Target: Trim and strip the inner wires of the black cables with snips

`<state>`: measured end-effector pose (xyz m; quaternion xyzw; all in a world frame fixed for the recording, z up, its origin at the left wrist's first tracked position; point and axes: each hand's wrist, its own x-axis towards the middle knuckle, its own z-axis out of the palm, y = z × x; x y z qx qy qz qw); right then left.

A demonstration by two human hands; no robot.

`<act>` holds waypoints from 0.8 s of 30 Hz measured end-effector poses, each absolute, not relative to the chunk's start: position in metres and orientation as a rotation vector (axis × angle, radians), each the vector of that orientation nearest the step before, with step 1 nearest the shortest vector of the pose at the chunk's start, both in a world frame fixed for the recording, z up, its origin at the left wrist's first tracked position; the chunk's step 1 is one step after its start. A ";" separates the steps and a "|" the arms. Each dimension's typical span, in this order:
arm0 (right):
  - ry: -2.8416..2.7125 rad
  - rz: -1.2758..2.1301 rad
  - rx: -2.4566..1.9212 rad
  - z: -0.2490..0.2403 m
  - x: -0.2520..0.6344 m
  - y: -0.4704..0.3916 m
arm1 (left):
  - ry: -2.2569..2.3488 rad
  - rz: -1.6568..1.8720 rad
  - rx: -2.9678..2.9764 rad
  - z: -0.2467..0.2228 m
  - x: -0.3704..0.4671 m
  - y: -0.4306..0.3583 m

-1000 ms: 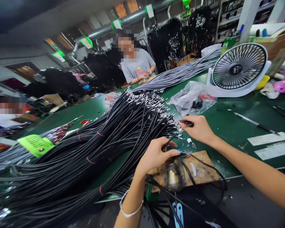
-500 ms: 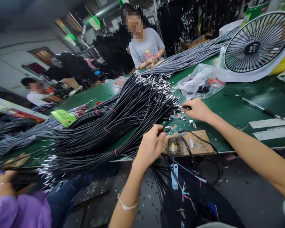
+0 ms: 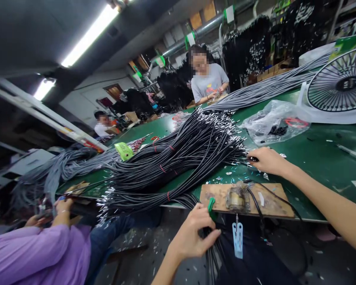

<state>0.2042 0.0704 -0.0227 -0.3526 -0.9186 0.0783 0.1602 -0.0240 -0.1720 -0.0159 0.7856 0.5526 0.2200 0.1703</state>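
My left hand (image 3: 194,229) is at the table's front edge, thumb and fingers curled around a bunch of black cables (image 3: 215,257) that hangs down over the edge. Right beside its fingertips is a green clip (image 3: 211,206). My right hand (image 3: 267,161) is closed low over the table, at the stripped silvery ends of a large pile of black cables (image 3: 180,154). Something dark shows within its curled fingers, too small to make out. Between my hands lies a wooden board (image 3: 216,196) carrying a small grimy metal device (image 3: 235,199); a light blue clothespin (image 3: 237,239) hangs below it.
A white fan (image 3: 344,85) and a plastic bag (image 3: 262,120) stand at the right. Grey cables (image 3: 273,89) stretch across the back. A co-worker in grey (image 3: 209,81) sits opposite; another in purple (image 3: 47,253) works at my left. Scraps litter the green table (image 3: 320,158).
The view has swung up and left. My left hand has moved from above the board down to the hanging cables. The loose cables with coloured wires over my lap are out of sight.
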 end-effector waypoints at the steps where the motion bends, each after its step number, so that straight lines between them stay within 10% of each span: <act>1: -2.637 0.216 -1.003 -0.023 0.204 0.069 | 1.571 0.617 2.187 -0.014 -0.023 -0.177; 24: -2.250 0.235 -1.192 0.000 0.214 0.057 | 2.060 0.816 2.335 -0.014 -0.033 -0.045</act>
